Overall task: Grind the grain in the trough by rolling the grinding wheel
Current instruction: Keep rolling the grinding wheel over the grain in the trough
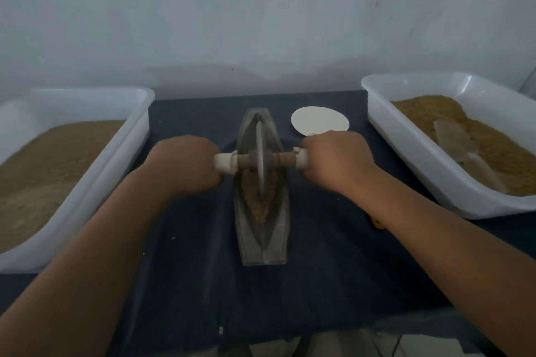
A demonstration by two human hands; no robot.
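I think the main risk is that the thin grey metal grinding wheel (262, 153) climbs out of its groove. It stands on edge in the narrow boat-shaped grey metal trough (252, 243). If one hand pushes harder than the other, the disc can twist, ride up the sloped wall and throw grain over the rim. A second risk is that the trough slides or tips on the dark blue cloth (197, 255) of the table, because nothing visible holds it down. A strong stroke toward 12 or 6 o'clock could move it.

The left hand (185, 164) is closed around the white handle end (224, 164) at 9 o'clock of the wheel. The right hand (336, 159) grips the other white end (301, 158) at 3 o'clock.

The trough lies in the middle of the table, with its long axis from 12 to 6 o'clock. A white plastic tub (116, 171) is at 9 o'clock and a second white plastic tub (406, 139) at 3 o'clock, and both hold brown material. The wheel sits near the middle of the trough.

The coarse brown grain (255, 203) is heaped against the wheel on its 6 o'clock side. The 12 o'clock part of the trough looks nearly bare. The grain looks crumbly and uneven, so I judge that the grinding is not finished.
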